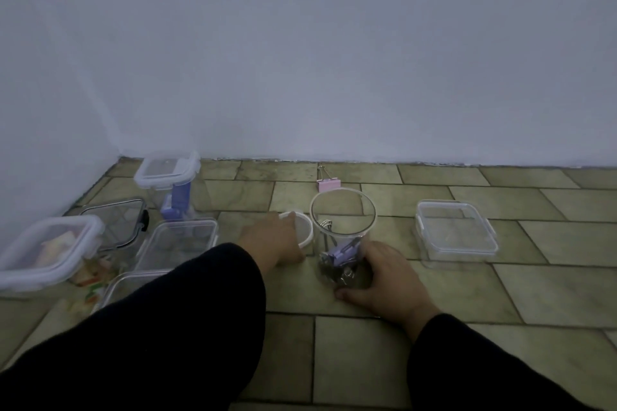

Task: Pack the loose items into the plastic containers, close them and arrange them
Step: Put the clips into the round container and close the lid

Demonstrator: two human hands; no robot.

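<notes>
A clear round jar stands open on the tiled floor, with binder clips lying in its bottom. My right hand grips the jar's base from the right. My left hand lies over a round white lid just left of the jar, fingers curled on its rim. A loose pink binder clip lies behind the jar near the wall.
A shallow clear box sits to the right. On the left stand a tall lidded container with a purple item, a dark-rimmed lid, an open clear box and a closed white-rimmed box. Small packets lie scattered there.
</notes>
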